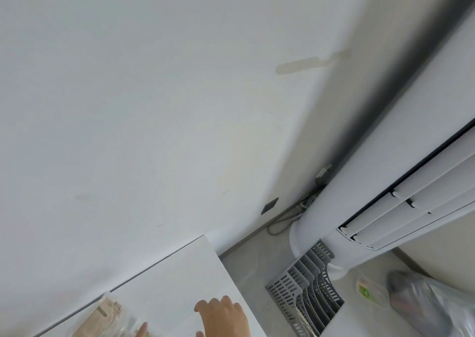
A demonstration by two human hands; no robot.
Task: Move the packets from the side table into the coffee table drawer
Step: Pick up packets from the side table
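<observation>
Reaching toward the lower left of the frame, with the task judged barely begun: brown paper packet [102, 316] lying flat on the white side table [180, 272], clear-fronted part of it running off the bottom edge, not lifted. Coffee table drawer nowhere in view, so nothing to count as delivered. Right hand [223, 318] low centre, palm down just above the tabletop, fingers loosely spread and holding nothing. Left hand showing only as one fingertip [142, 327] at the bottom edge, touching or just over the packet's clear part (cannot tell which); rest of that hand out of frame, grip not readable.

Elsewhere: bare white wall across the upper left; white standing air conditioner [385, 208] running up the right, grey slotted plastic rack [305, 288] leaning at its base, plastic-wrapped bundle [421, 306] at lower right on the floor. Nothing between hands and packet.
</observation>
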